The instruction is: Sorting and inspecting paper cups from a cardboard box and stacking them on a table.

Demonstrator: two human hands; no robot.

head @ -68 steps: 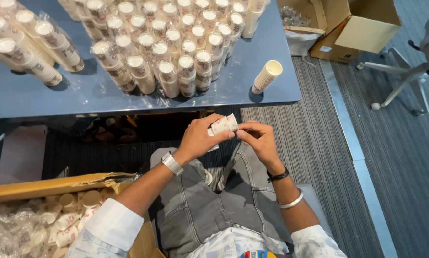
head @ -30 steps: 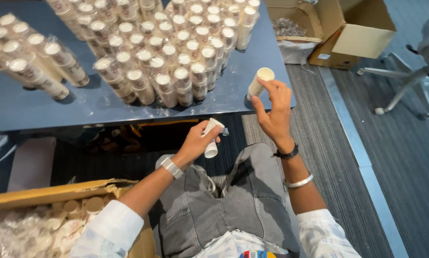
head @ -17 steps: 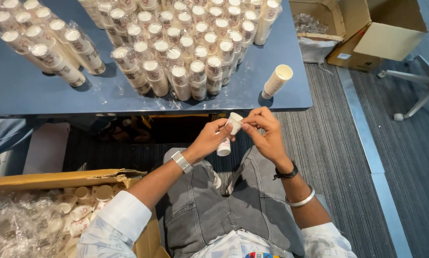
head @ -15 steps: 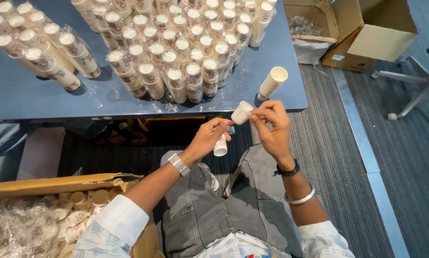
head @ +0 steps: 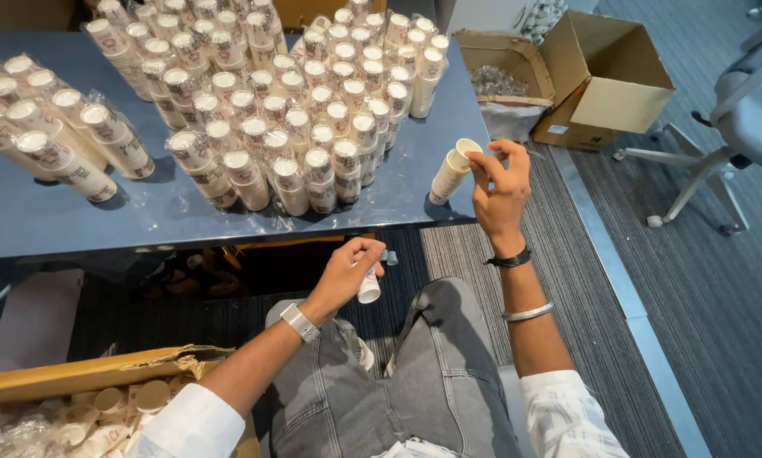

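Note:
My left hand is below the table's front edge, above my lap, and grips a short stack of white paper cups. My right hand is raised at the near right corner of the blue table. Its thumb and fingertips pinch the rim of the top paper cup on a small leaning stack of cups that stands on that corner.
Many plastic-wrapped sleeves of paper cups cover the table, with more lying at the left. Open cardboard boxes stand on the floor at the back right, beside an office chair. A carton of loose cups sits at my lower left.
My right hand pulled one cup off the stack in my left hand and carried it up to the stack on the table corner. My left hand sank towards my lap.

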